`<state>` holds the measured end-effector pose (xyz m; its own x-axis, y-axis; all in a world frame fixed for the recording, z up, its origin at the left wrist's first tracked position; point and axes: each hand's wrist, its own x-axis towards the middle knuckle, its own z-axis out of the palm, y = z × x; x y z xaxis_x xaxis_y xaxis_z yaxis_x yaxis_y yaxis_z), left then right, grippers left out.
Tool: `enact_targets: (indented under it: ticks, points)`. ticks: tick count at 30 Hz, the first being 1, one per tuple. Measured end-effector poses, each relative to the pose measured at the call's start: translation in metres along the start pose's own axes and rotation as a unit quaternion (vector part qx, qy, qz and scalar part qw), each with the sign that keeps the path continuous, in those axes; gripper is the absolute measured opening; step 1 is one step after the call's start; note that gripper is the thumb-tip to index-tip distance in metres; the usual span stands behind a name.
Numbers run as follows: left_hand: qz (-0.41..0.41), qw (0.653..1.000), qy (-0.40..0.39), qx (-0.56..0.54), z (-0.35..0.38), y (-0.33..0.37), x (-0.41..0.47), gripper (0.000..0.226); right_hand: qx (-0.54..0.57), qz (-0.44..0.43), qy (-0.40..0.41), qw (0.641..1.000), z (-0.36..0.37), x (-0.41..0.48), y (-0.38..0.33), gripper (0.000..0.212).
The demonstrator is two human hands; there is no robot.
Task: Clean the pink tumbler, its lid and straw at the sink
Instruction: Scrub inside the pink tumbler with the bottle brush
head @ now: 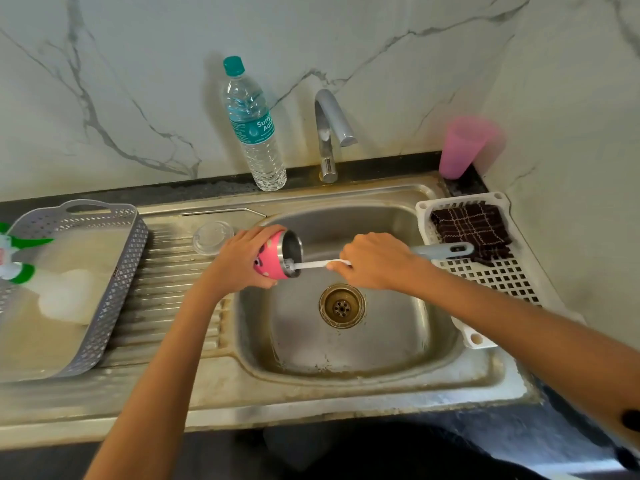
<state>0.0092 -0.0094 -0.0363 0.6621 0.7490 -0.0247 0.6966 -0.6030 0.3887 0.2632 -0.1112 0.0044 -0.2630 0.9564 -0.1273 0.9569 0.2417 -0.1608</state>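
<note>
My left hand point(242, 259) grips the pink tumbler point(275, 256), which lies on its side over the left edge of the sink basin point(346, 341), mouth facing right. My right hand point(377, 259) holds a bottle brush point(315, 265) by its grey handle; the white shaft runs left and its head sits inside the tumbler's mouth. The clear lid point(212, 237) lies flat on the ribbed drainboard, just left of my left hand. The metal straw point(221, 212) lies along the back of the drainboard, behind the lid.
The tap point(330, 133) stands behind the basin with no water running. A water bottle point(254, 129) stands left of it. A pink cup point(462, 147) is in the back right corner. A white rack point(485, 271) with a brown cloth point(472, 226) sits right, a grey basket point(86, 278) left.
</note>
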Motion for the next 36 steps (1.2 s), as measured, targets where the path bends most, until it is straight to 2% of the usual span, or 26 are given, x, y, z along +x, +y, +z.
enact_targets:
  ticks: [3, 7, 12, 16, 20, 24, 30, 33, 36]
  points:
    - [-0.021, 0.999, 0.003, -0.035, -0.003, -0.007, -0.006, 0.104, -0.014, 0.000, 0.006, 1.000, -0.002, -0.008, 0.011, 0.055]
    - [0.019, 0.996, -0.067, -0.049, 0.011, 0.020, 0.005, 0.100, -0.043, -0.010, 0.018, 0.999, 0.009, 0.012, -0.010, 0.046]
    - [-0.024, 0.996, -0.041, -0.072, 0.000, -0.010, -0.007, 0.103, -0.023, 0.016, 0.016, 0.999, -0.001, 0.002, 0.019, 0.055]
    - [-0.005, 0.998, -0.060, -0.024, 0.011, 0.006, -0.002, 0.102, -0.039, 0.005, 0.014, 0.999, 0.001, 0.015, 0.005, 0.053]
    - [-0.021, 0.997, -0.053, -0.061, 0.008, -0.004, -0.008, 0.105, -0.042, 0.019, 0.015, 0.999, -0.004, 0.011, 0.017, 0.054]
    - [0.030, 0.993, -0.105, -0.046, 0.010, 0.022, 0.003, 0.104, -0.056, -0.009, 0.042, 0.997, -0.003, 0.016, -0.007, 0.047]
    - [0.032, 0.997, -0.073, -0.016, -0.008, 0.004, 0.004, 0.099, -0.040, 0.023, 0.058, 0.997, -0.022, 0.000, 0.007, 0.050]
    - [0.029, 0.995, -0.065, -0.069, -0.003, 0.020, 0.006, 0.101, -0.034, 0.022, 0.068, 0.997, -0.015, 0.002, -0.003, 0.051]
    - [0.026, 0.996, -0.060, -0.068, 0.000, 0.016, 0.002, 0.101, 0.010, 0.016, 0.049, 0.999, -0.013, -0.004, -0.001, 0.052]
